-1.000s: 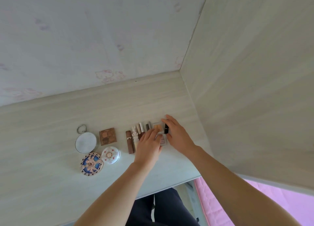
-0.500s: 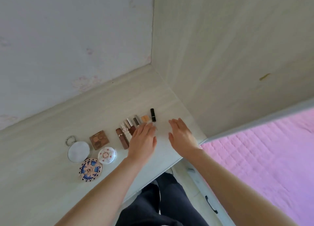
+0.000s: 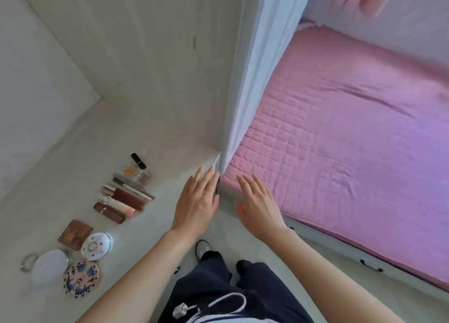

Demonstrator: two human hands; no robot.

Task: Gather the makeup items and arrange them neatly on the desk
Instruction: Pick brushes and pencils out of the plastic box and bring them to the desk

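Note:
The makeup lies in a row on the pale wooden desk. A black lipstick is at the far end, then two small clear pots, several lipstick tubes, a brown eyeshadow palette, a white flowered compact, a round white mirror and a blue patterned compact. My left hand hovers flat with straight fingers over the desk's right corner, holding nothing. My right hand is flat and empty too, past the desk edge by the bed.
A wooden side panel walls the desk on the right. Beyond it lies a bed with a pink quilted cover and a drawer handle below. My dark trousers and a white cable fill the bottom.
Both hands have let go of the makeup and drawn back to the right of the row. The view has swung right, bringing the pink bed into sight.

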